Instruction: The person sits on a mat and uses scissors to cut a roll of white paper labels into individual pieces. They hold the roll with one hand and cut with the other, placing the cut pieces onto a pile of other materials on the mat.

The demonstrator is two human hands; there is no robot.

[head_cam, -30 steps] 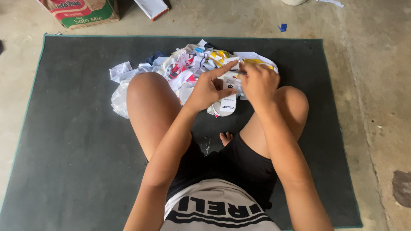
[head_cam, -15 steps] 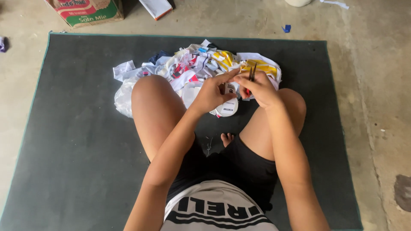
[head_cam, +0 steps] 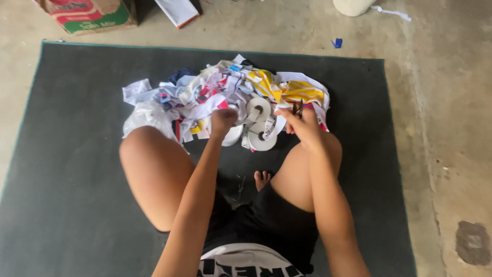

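Scissors point(head_cam: 298, 109) sat in my right hand point(head_cam: 302, 125), fingers curled round the handles, just above my right knee. My left hand point(head_cam: 223, 122) was closed in a fist beside the white tape rolls point(head_cam: 259, 123); what it gripped I could not tell. The rolls lay at the near edge of a pile of coloured cloth scraps point(head_cam: 225, 95) on the dark mat point(head_cam: 77, 154), with a cardboard box point(head_cam: 87, 15) beyond.
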